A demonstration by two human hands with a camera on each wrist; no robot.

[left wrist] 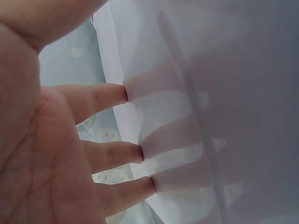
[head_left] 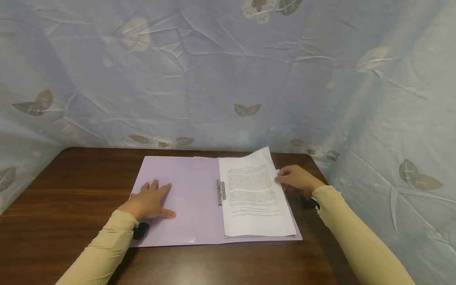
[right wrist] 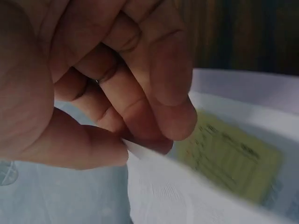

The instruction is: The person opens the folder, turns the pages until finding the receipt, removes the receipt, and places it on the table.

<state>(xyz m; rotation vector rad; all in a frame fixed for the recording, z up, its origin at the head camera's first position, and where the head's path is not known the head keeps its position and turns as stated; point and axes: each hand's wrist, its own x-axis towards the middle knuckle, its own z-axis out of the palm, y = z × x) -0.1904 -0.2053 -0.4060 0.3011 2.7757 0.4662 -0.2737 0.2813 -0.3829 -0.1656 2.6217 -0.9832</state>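
A pale purple folder lies spread open on the table, with a metal clip near its fold. Printed sheets lie on its right side, next to the clip. My left hand rests with spread fingers on the folder's left cover; in the left wrist view its fingertips touch the glossy surface, which mirrors them. At the right edge of the sheets, my right hand pinches the paper between thumb and fingers, and the top corner curls up. Beneath the lifted paper, a yellow printed block shows in the right wrist view.
The dark brown wooden table extends around the folder. A pale blue cloth with leaf prints hangs behind the table and along its right side. Dark wrist devices sit under both cuffs.
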